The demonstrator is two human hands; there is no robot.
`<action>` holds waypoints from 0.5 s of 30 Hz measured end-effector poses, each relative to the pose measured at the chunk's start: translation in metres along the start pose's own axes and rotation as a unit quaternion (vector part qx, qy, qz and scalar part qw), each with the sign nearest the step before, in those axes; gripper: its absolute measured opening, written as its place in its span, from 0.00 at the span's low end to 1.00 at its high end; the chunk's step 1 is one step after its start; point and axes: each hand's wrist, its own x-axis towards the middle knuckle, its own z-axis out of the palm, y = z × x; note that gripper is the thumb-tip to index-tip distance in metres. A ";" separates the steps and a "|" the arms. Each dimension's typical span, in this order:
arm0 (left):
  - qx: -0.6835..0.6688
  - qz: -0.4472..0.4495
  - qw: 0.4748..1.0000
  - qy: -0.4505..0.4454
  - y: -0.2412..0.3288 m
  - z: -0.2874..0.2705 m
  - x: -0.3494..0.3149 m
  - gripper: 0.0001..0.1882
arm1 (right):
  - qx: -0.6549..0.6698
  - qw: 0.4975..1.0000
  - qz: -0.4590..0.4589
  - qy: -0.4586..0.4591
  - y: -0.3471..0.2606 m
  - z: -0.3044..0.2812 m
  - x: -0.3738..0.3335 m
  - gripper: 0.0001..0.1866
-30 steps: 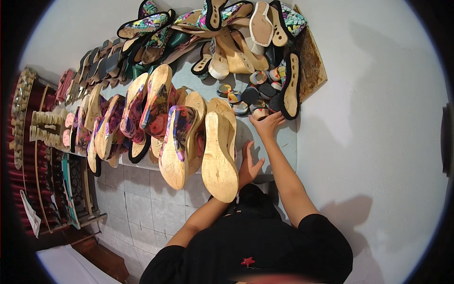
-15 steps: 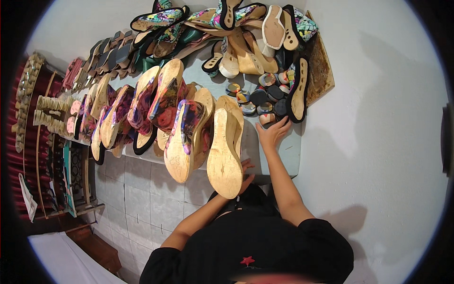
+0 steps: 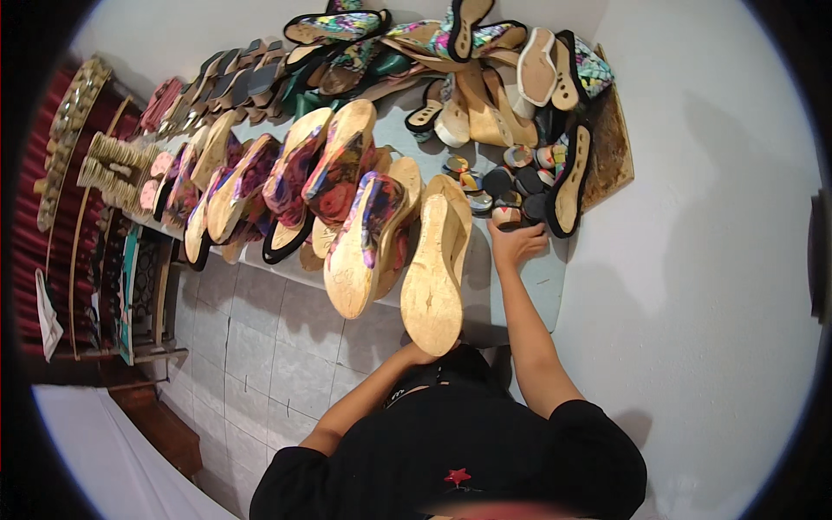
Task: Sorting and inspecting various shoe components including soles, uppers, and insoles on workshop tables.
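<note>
The right hand [image 3: 520, 248] was at the near edge of a cluster of small round heel blocks [image 3: 498, 182], some dark on top and others with multicoloured sides, on the pale blue table [image 3: 536, 295]. Its fingers met the nearest patterned block [image 3: 507, 213]; I cannot tell whether they had closed around it or only touched it. Just right of the cluster lay a black-edged insole [image 3: 568, 184] with oval holes, overlapping a brown-stained board [image 3: 611, 169]. The left hand [image 3: 421, 354] was low, mostly hidden behind a bare wooden wedge sole [image 3: 431, 295], so its grip could not be made out. Left of that sole ran a row of floral-strapped wedge sandals [image 3: 340, 198], and beyond the blocks a heap of patterned wedge shoes [image 3: 472, 95] covered the table's far side.
</note>
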 end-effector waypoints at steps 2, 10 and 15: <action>0.018 0.008 1.000 -0.002 0.000 -0.006 -0.009 0.20 | 0.023 0.999 -0.029 0.034 0.007 -0.006 -0.004 0.56; -0.025 -0.093 0.991 0.094 -0.053 -0.026 -0.034 0.25 | -0.003 0.995 -0.091 0.030 0.007 -0.007 -0.014 0.49; -0.046 -0.101 0.981 0.162 -0.030 -0.033 -0.047 0.26 | 0.040 0.997 -0.025 0.056 0.004 0.003 0.001 0.53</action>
